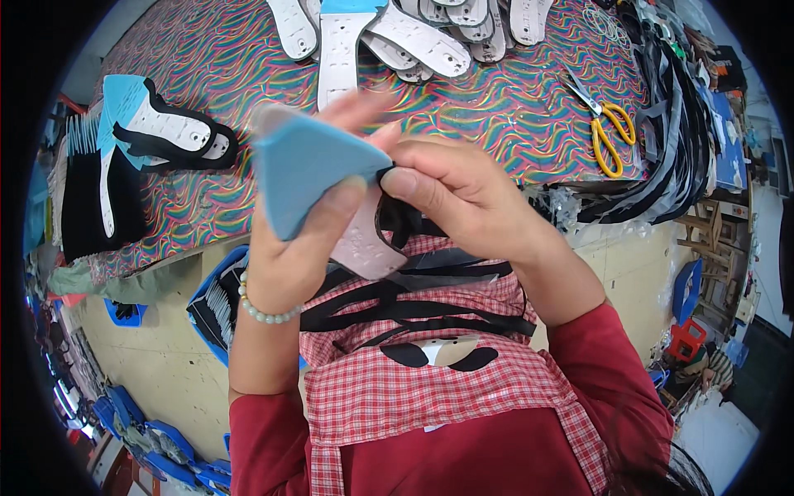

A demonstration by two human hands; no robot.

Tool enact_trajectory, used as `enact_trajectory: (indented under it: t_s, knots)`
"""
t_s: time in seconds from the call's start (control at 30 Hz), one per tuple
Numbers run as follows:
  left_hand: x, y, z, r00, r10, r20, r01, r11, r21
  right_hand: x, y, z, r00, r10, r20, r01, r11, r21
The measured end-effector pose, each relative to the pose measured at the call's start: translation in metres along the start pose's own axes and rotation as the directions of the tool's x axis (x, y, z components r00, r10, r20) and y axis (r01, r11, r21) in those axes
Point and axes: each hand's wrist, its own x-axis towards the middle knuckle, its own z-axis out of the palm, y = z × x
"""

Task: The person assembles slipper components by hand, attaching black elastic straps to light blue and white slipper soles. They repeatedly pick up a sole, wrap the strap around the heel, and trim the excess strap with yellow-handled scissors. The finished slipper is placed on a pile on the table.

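My left hand, with a pale beaded bracelet at the wrist, holds a light blue triangular pad up in front of me. Its thumb presses on the blue face, and its fingers blur behind it. A white perforated strap with a dark edge hangs below the pad, seemingly part of the same piece. My right hand pinches a black strip at the pad's right corner between thumb and forefinger. More black strips lie across my lap on the red checked apron.
A wavy-patterned cloth covers the table. Scissors with yellow handles lie at the right, beside hanging black and clear strips. White strap pieces are piled at the back. Another blue-and-white piece lies left. A blue bin stands below.
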Motion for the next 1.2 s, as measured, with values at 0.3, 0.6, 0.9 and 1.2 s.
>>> enact_trajectory:
  t_s: [0.3,0.6,0.9,1.2]
  knots:
    - [-0.020,0.011,0.002,0.963,-0.108,-0.246,0.039,0.963,-0.268,-0.024,0.009,0.035,0.966,0.130,-0.224,-0.035,0.922,0.385]
    - [-0.015,0.033,0.015,0.968,-0.111,-0.226,0.065,0.978,-0.200,-0.038,0.005,0.036,0.972,-0.074,-0.222,0.100,0.989,0.108]
    - [0.018,0.020,0.020,0.878,-0.437,-0.196,0.360,0.872,-0.330,-0.024,0.002,0.029,0.978,0.074,-0.196,-0.101,0.986,-0.130]
    - [-0.003,-0.021,0.025,0.876,-0.428,-0.221,0.281,0.827,-0.487,-0.011,0.029,-0.003,0.957,-0.190,-0.218,0.087,0.907,-0.411]
